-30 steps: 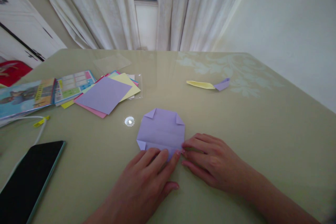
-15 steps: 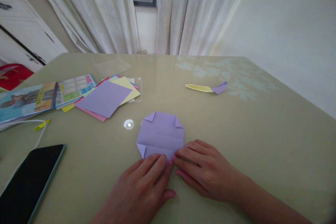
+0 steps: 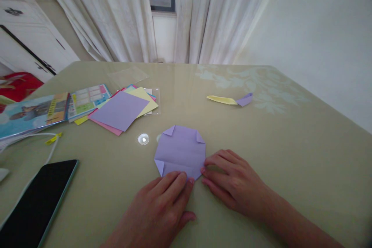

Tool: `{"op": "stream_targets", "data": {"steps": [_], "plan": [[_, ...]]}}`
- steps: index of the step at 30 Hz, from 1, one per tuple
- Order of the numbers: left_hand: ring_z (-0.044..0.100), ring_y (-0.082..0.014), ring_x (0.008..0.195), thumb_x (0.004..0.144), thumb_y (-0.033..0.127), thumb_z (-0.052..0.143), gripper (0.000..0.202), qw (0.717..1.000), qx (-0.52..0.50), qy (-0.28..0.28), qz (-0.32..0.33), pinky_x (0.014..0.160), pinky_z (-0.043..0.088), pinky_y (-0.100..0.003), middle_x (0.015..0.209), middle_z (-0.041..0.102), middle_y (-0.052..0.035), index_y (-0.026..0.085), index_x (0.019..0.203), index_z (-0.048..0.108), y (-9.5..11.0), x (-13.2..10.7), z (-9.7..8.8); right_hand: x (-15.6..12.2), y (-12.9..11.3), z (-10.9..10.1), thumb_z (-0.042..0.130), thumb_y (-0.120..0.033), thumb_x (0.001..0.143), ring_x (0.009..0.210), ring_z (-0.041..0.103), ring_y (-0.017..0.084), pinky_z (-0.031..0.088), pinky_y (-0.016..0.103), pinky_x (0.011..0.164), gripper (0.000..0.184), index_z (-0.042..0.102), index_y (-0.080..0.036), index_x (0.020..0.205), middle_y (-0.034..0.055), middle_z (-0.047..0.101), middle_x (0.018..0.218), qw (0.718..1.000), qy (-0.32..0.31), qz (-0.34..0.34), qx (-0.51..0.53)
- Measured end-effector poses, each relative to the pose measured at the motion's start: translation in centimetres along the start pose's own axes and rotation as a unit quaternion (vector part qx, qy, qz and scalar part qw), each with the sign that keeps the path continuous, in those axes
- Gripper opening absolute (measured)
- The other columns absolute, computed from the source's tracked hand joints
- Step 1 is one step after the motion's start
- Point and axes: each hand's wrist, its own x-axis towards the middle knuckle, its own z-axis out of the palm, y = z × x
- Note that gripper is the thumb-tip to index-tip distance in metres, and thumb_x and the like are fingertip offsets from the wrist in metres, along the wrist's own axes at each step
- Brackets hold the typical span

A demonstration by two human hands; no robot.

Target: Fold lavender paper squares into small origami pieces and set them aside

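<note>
A purple folded paper (image 3: 180, 150) with its corners turned in lies flat on the olive-green table (image 3: 290, 151) in front of me. My left hand (image 3: 162, 207) lies flat, its fingertips pressing the paper's near edge. My right hand (image 3: 232, 180) rests beside it, fingers stretched out, fingertips touching the paper's near right corner. Neither hand lifts the paper.
A stack of coloured paper sheets (image 3: 123, 108) lies to the left, with booklets (image 3: 35, 112) further left. A dark tablet (image 3: 35, 205) sits at the near left beside a white cable (image 3: 49, 151). Small yellow and purple folded pieces (image 3: 229, 100) lie further back. Curtains hang behind the table.
My right hand slid left along the paper's near edge, then back to the right corner. The left hand stayed on the near edge. The view shifted slightly.
</note>
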Motion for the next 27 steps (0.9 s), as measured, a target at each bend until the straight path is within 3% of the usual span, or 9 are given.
{"op": "stream_targets", "data": {"steps": [4,7,9,11,13,17,23,27], "plan": [[0.071,-0.0303,0.115,0.104,0.034,0.067,0.041,1.0,-0.005,0.022,0.006,0.092,0.064,-0.041,0.129,0.075,-0.0117,0.014,0.139,0.063,-0.1,0.1,0.1,0.0,0.6,-0.1,0.061,-0.026,0.107,0.091,0.066,0.023,0.05,0.04,0.086,0.017,0.075,-0.019,0.105,0.008,0.075,0.1,0.999,0.034,-0.008,0.004],[0.071,-0.0266,0.117,0.108,0.022,0.057,0.03,0.996,-0.029,0.086,0.008,0.099,0.061,-0.038,0.127,0.074,-0.0105,0.015,0.136,0.064,-1.1,0.0,-0.5,0.1,0.7,0.0,0.062,-0.025,0.106,0.092,0.066,0.023,0.051,0.038,0.086,0.015,0.073,-0.018,0.114,0.0085,0.075,0.102,0.998,0.053,-0.027,0.015],[0.07,-0.0224,0.116,0.109,0.017,0.053,0.025,0.987,-0.072,0.143,-0.029,0.103,0.058,-0.036,0.126,0.074,-0.0075,0.021,0.129,0.068,-2.5,-0.1,-1.4,0.2,0.9,0.1,0.063,-0.028,0.106,0.097,0.067,0.024,0.053,0.039,0.088,0.018,0.07,-0.019,0.119,0.0092,0.074,0.105,0.998,0.048,-0.025,0.026],[0.07,-0.0205,0.113,0.108,0.021,0.059,0.02,0.973,-0.131,0.166,-0.089,0.1,0.058,-0.033,0.121,0.073,-0.0051,0.026,0.121,0.072,-4.5,-0.3,-2.4,0.3,1.1,0.2,0.067,-0.033,0.104,0.103,0.067,0.026,0.054,0.041,0.091,0.023,0.068,-0.019,0.122,0.0109,0.074,0.111,0.999,0.033,-0.008,0.035],[0.069,-0.023,0.117,0.1,0.026,0.071,0.023,0.97,-0.166,0.131,-0.121,0.104,0.057,-0.037,0.126,0.072,-0.0049,0.028,0.122,0.073,-6.5,-0.4,-3.2,0.5,1.5,0.3,0.072,-0.037,0.101,0.109,0.067,0.029,0.055,0.044,0.095,0.03,0.066,-0.019,0.125,0.0131,0.073,0.118,0.999,0.02,0.008,0.04],[0.065,-0.0246,0.126,0.091,0.016,0.075,0.041,0.967,-0.207,0.049,-0.142,0.111,0.053,-0.043,0.133,0.071,-0.0052,0.029,0.13,0.071,-8.7,-0.4,-3.2,0.7,2.3,0.6,0.076,-0.034,0.1,0.114,0.068,0.028,0.056,0.044,0.097,0.032,0.065,-0.021,0.127,0.0129,0.074,0.122,0.999,0.019,0.013,0.04],[0.07,-0.0223,0.111,0.101,0.018,0.061,0.02,0.973,-0.193,0.047,-0.119,0.102,0.055,-0.037,0.117,0.076,-0.007,0.024,0.11,0.077,-8.4,0.3,-1.9,1.1,2.7,1.5,0.065,-0.029,0.106,0.101,0.069,0.024,0.053,0.039,0.093,0.015,0.072,-0.019,0.114,0.0105,0.076,0.109,0.997,0.028,-0.052,-0.04],[0.072,-0.021,0.097,0.104,0.02,0.054,0.022,0.974,-0.182,0.047,-0.124,0.088,0.055,-0.032,0.101,0.076,-0.0053,0.022,0.099,0.076,-8.0,0.6,-2.1,2.3,2.0,0.7,0.062,-0.021,0.106,0.089,0.069,0.021,0.05,0.036,0.086,0.016,0.074,-0.018,0.097,0.0072,0.077,0.095,0.993,-0.038,-0.045,-0.098]]}}
